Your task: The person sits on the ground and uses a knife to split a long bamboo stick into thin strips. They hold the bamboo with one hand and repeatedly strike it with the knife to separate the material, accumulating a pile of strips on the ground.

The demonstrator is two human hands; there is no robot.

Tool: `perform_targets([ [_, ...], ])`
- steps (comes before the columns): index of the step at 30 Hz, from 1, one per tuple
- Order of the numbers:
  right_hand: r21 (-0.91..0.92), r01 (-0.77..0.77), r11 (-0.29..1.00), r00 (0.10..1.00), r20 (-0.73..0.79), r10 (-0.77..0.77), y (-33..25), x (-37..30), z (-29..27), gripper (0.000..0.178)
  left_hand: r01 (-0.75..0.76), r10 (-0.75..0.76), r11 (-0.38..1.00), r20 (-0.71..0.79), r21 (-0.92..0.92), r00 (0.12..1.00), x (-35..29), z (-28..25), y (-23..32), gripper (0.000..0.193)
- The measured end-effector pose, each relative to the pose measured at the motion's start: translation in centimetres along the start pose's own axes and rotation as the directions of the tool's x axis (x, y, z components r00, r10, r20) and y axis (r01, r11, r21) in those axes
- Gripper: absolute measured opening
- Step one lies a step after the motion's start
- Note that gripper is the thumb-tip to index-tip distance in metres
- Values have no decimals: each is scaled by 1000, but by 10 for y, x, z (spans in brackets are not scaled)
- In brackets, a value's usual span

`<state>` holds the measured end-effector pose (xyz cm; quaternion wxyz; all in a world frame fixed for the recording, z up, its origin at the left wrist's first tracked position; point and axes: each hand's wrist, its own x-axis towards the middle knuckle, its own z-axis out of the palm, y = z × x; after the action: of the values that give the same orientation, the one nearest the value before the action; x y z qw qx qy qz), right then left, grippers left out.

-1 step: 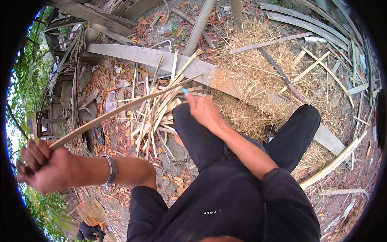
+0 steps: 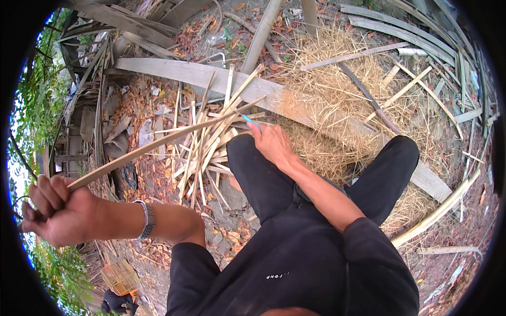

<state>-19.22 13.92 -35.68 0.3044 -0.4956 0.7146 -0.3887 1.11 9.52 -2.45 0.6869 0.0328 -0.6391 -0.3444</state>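
Note:
My left hand (image 2: 60,210) is closed around the near end of a long, flat wooden strip (image 2: 153,146), held out at the left. The strip slants up to the right, and its far end lies over a loose pile of split, pale wooden strips (image 2: 195,163). In my right hand (image 2: 271,142) is a slim light-blue, pen-like tool (image 2: 252,121), pinched by thumb and fingers. Its thin tip points at the strip near the far end; whether it touches the strip I cannot tell.
A broad grey plank (image 2: 211,77) runs diagonally across the ground in front of my knees. Straw-like shavings (image 2: 327,110) cover part of it. A long-bladed knife (image 2: 363,89) with a brown handle lies on the shavings. Stacked boards (image 2: 406,29) stand at the far right, and an orange-yellow cage (image 2: 120,277) at lower left.
My right hand has shifted slightly right, and more of the blue tool shows. My left hand and the strip's near end have moved slightly up.

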Motion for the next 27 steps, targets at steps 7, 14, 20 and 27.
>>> perform_targets([
  [7,-170,-297,940,948,69,312,170,29,21,62,-71,114,972,-184,226,976,9,50,-22,47],
  [14,248,-45,968,998,-20,51,29,-17,-3,60,-81,87,994,-77,72,993,-6,42,-10,37],
  [20,266,32,963,998,47,-46,-23,-3,-11,57,13,-12,993,8,-114,1000,-2,36,-6,34],
  [27,-88,-3,996,1000,9,4,-2,8,17,56,-71,85,991,-120,116,989,-2,19,-8,39],
])
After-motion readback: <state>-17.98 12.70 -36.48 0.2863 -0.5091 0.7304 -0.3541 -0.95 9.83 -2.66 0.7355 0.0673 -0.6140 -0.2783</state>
